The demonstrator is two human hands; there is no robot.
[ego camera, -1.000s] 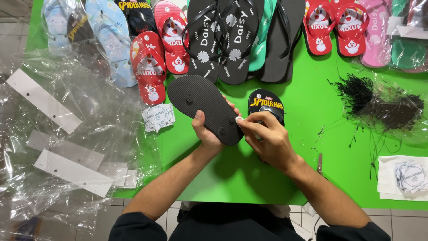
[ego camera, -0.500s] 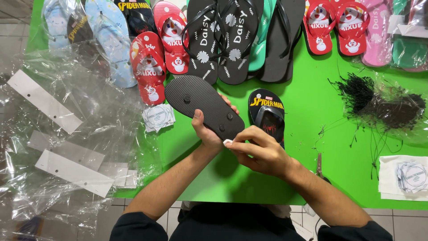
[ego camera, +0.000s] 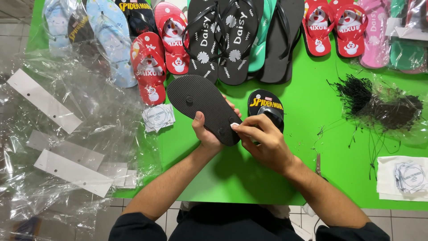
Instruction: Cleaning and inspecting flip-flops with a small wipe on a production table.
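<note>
Black rubber sole, turned underside up with three strap holes showing, gripped near its heel by the left hand above the green table. Right hand pinched at the heel edge, fingertips closed, apparently working a strap plug or tag there. Next: likely a firm press, sole kept steady.

Bright green table, evenly lit; pale grey tiled floor around it.
</note>
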